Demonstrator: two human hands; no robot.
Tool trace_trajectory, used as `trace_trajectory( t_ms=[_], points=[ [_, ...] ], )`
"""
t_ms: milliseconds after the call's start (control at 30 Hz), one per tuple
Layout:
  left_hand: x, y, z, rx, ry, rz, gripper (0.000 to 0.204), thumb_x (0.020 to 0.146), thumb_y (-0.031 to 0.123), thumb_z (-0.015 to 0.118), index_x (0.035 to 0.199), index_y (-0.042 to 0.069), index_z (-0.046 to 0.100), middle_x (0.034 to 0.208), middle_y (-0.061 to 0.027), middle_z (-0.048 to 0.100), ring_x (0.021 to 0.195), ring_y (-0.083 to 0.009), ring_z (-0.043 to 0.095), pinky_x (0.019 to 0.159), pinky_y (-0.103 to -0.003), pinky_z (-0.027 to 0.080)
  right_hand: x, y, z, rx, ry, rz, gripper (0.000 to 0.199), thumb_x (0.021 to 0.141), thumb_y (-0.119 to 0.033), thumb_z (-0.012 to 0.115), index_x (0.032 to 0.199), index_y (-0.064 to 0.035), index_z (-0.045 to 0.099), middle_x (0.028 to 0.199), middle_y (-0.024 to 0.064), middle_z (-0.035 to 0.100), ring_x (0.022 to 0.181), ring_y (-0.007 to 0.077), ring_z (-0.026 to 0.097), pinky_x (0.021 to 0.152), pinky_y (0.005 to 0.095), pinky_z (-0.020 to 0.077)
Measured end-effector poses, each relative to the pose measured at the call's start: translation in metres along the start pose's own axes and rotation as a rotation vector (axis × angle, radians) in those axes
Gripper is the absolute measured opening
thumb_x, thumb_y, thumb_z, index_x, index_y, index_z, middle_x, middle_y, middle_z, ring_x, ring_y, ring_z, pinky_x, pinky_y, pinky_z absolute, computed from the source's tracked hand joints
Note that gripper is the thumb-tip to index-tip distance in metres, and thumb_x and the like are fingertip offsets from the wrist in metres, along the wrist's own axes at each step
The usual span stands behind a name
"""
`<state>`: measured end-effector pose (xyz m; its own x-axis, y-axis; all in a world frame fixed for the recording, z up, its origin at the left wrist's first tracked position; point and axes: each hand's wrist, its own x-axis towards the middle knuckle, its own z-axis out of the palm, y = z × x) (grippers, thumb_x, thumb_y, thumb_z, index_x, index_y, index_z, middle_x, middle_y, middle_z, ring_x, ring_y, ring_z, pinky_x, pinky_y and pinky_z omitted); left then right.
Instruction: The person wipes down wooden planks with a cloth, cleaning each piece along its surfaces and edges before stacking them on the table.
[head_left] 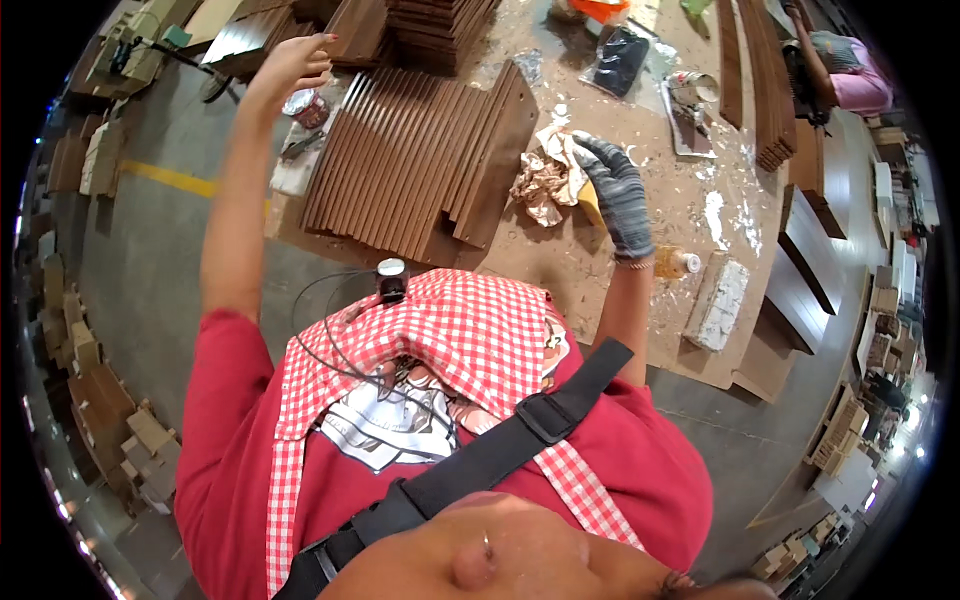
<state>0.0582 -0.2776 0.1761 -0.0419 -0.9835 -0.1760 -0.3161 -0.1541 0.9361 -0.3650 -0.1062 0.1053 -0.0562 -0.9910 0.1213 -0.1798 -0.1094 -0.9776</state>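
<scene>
My left hand (pixel 295 62) is bare and raised at the far left, fingers apart and holding nothing, just above a small round can (pixel 306 106). My right hand (pixel 617 190) wears a grey knit glove and grips a crumpled brown-and-white rag (pixel 548 178), with a yellowish piece (pixel 591 203) under the palm. Between the hands a row of brown wooden slats (pixel 420 160) stands on edge, leaning together on a cardboard sheet (pixel 560 265). A red-and-white checked cloth (pixel 460 330) hangs over my red shirt.
By my right wrist lie a small bottle of yellow liquid (pixel 677 263) and a white-smeared block (pixel 718 302). Farther off are a black bag (pixel 620 60), a metal tray (pixel 690 115), long planks (pixel 762 85) and dark panels (pixel 805 245). Another person in pink (pixel 850 75) works at the upper right.
</scene>
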Motion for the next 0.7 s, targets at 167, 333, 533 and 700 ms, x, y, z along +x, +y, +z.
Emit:
trace_trajectory(
  t_ms=[167, 333, 533, 700],
  points=[
    [-0.131, 0.107, 0.008, 0.113, -0.172, 0.57, 0.043, 0.095, 0.029, 0.05, 0.128, 0.002, 0.053, 0.122, -0.0099, 0.06, 0.113, -0.0153, 0.055, 0.09, -0.028, 0.043, -0.041, -0.127, 0.008, 0.629, -0.745, -0.414, 0.041, 0.084, -0.032, 0.069, 0.111, -0.0014, 0.064, 0.111, 0.0138, 0.063, 0.099, 0.0261, 0.061, 0.088, 0.0372, 0.0478],
    [-0.239, 0.08, -0.036, -0.226, -0.567, 1.281, 0.026, 0.088, 0.018, 0.049, 0.103, 0.004, 0.065, 0.094, -0.0094, 0.066, 0.086, -0.0158, 0.063, 0.071, -0.027, 0.046, -0.054, -0.192, 0.089, 0.461, -1.336, -0.875, 0.039, 0.087, -0.031, 0.066, 0.112, -0.0003, 0.063, 0.101, 0.0164, 0.063, 0.088, 0.0302, 0.062, 0.074, 0.0373, 0.0486],
    [-0.283, 0.124, -0.006, -0.027, -1.327, 1.5, 0.022, 0.094, 0.015, 0.048, 0.078, 0.017, 0.064, 0.093, 0.0016, 0.067, 0.079, -0.0126, 0.064, 0.069, -0.023, 0.046, -0.086, -0.201, 0.13, 0.407, -1.571, -0.736, 0.034, 0.09, -0.029, 0.062, 0.107, 0.0007, 0.063, 0.094, 0.0133, 0.064, 0.082, 0.0256, 0.062, 0.072, 0.035, 0.0481],
    [-0.303, 0.123, -0.011, 0.183, -1.664, 1.493, 0.019, 0.088, 0.01, 0.047, 0.073, 0.012, 0.059, 0.094, -0.0005, 0.061, 0.082, -0.0129, 0.06, 0.068, -0.024, 0.048, -0.099, -0.21, 0.149, 0.382, -1.7, -0.509, 0.034, 0.091, -0.029, 0.061, 0.106, 0.0009, 0.063, 0.093, 0.0129, 0.064, 0.082, 0.025, 0.062, 0.072, 0.0348, 0.0481]
  ],
)
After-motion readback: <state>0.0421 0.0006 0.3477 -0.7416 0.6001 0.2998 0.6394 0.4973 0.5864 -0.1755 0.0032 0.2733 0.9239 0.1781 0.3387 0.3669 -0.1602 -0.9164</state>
